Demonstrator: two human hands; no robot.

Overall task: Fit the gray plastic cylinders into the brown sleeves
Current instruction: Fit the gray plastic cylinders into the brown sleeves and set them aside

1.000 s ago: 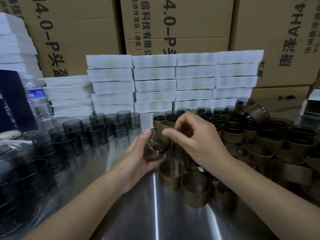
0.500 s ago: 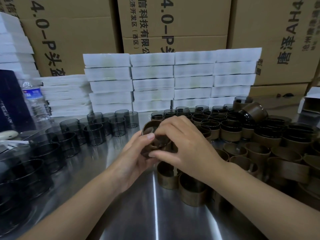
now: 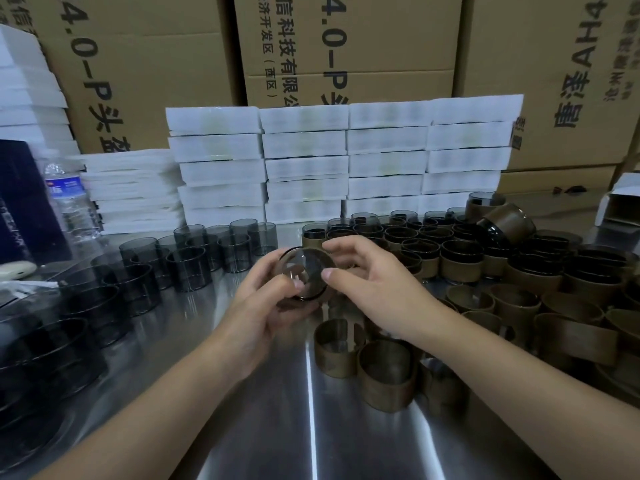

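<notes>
Backdrop: big printed cardboard boxes (image 3: 156, 64) stacked behind, with rows of white foam trays (image 3: 304, 164) piled along the back edge of the steel tabletop (image 3: 277, 427).
Hard to make out: the bare gray cylinders (image 3: 188, 271) near the left edge go blurry and dark toward the front-left corner, so good luck counting them. A dark box (image 3: 20, 202) is cut off at the left edge and a white carton (image 3: 620, 202) at the right edge. The water bottle (image 3: 71, 199) label is unreadable.
Left hand: the left hand (image 3: 263, 313) is curled around the held cylinder (image 3: 304, 271), thumb over its near face, fingers wrapped behind it.
Right hand: the right hand (image 3: 377, 289) pinches the same piece from the other side, thumb on the rim and index finger over the top.
Task piece: it's held up over the middle of the tabletop, flat clear end facing us. Both hands cover its wall, so I can't tell whether a brown sleeve is on it.
Sleeves: empty brown sleeves (image 3: 386, 382) lie loose right of centre, just under the right wrist.
Done ones: sleeved cylinders (image 3: 460, 261) crowd the back-right area, some of them tipped over.
</notes>
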